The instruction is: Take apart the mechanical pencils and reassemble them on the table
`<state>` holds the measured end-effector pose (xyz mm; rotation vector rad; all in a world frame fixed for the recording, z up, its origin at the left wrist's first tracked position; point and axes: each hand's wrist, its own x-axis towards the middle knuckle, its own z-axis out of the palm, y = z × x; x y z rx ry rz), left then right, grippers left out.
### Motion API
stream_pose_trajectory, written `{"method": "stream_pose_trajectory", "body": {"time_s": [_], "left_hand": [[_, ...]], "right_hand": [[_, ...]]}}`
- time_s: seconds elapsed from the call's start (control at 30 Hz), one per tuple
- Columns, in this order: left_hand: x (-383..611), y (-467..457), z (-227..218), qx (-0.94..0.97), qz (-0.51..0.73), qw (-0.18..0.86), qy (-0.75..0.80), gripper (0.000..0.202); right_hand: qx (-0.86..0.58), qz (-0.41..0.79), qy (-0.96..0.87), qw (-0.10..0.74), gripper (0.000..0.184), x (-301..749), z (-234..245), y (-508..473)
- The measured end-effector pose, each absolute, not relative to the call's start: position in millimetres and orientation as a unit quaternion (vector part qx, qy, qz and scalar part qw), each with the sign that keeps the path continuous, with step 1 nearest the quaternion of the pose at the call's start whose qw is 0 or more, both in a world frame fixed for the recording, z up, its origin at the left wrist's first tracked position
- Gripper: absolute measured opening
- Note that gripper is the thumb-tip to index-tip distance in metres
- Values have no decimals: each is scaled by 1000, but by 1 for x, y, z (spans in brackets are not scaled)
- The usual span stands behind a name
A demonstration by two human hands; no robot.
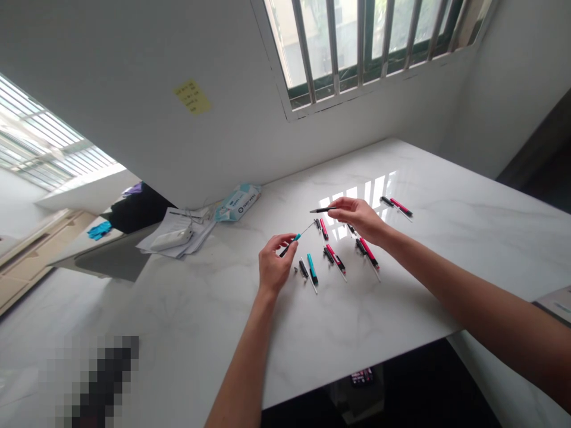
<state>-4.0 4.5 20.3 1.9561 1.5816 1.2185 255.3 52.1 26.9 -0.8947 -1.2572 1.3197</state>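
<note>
My left hand (276, 264) is closed on a teal and black pen barrel (296, 237). A thin refill (307, 228) sticks out of its teal end, pointing up and right. In my right hand (357, 217), fingers pinched, is a black tapered pen part (322, 210), held above the table and apart from the refill. Below the hands lie pen pieces: a teal and black barrel (311, 267), a black part (303, 269) and a white refill (311, 276). Red and black pen pieces (334, 257) lie to their right, with another red barrel (368, 252) farther right.
The white marbled table (200, 315) carries more pen pieces (400, 206) at the far right. A wipes packet (238, 202) and papers (182, 232) with a white device sit at the back left. A barred window (357, 47) is above; a phone (362, 377) shows below the front edge.
</note>
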Motion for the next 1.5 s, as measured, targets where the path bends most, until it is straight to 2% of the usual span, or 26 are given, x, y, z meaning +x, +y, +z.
{"method": "stream_pose_trajectory", "body": {"time_s": [0.17,0.4,0.47,0.6,0.7,1.1,1.5], "left_hand": [[-7,6,19,685,430,170,563,18],[-8,8,16,689,431,174,555,18],[-8,8,16,691,433,174,552,17],[-10,9,15,692,440,174,545,16],[-11,8,15,694,445,164,542,15],[-11,8,17,698,447,153,538,14],[-10,8,15,708,442,163,527,13]], "right_hand": [[-352,603,-492,520,31,256,28,51],[-337,612,-482,528,25,257,32,49],[-376,559,-520,524,24,258,29,51],[-444,377,-647,492,24,265,20,58],[-443,329,-688,471,24,269,16,60],[-399,376,-724,418,24,263,18,54],[-383,382,-736,406,23,258,13,54]]}}
